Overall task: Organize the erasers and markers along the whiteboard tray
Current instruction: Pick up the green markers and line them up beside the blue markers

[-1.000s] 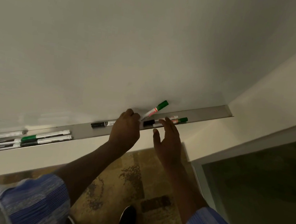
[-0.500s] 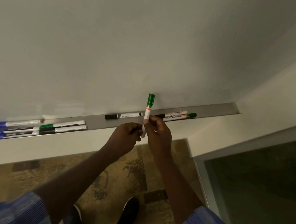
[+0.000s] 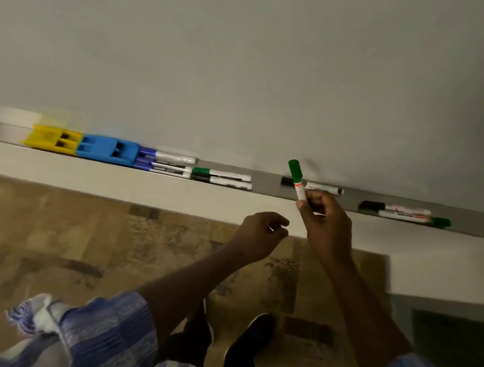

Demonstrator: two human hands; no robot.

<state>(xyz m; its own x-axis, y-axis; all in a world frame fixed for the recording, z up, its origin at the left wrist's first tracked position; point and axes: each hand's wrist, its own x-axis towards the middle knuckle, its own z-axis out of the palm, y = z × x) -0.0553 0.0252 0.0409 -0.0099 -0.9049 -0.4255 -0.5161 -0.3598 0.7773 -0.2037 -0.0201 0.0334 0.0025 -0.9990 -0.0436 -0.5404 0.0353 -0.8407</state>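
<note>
My right hand point(image 3: 326, 225) grips a green-capped white marker point(image 3: 296, 178) upright, cap up, just in front of the grey whiteboard tray point(image 3: 268, 183). My left hand point(image 3: 260, 235) hangs below and left of it, fingers loosely curled, holding nothing. On the tray from the left lie a yellow eraser point(image 3: 52, 138), a blue eraser point(image 3: 106, 150), purple-capped markers point(image 3: 165, 163), a green-capped and a black-capped marker point(image 3: 221, 178), a lone black-capped marker point(image 3: 323, 188) behind my right hand, and two more markers point(image 3: 404, 213) at the right.
The white board point(image 3: 250, 61) fills the upper view. A pale ledge point(image 3: 112, 178) runs under the tray. Below are a patterned brown floor point(image 3: 58, 236), my dark shoes point(image 3: 247, 341) and a dark glass panel point(image 3: 456, 344) at lower right.
The marker passed from my left hand to my right hand, and the left hand let go and dropped away. The view swung left, bringing the erasers into sight.
</note>
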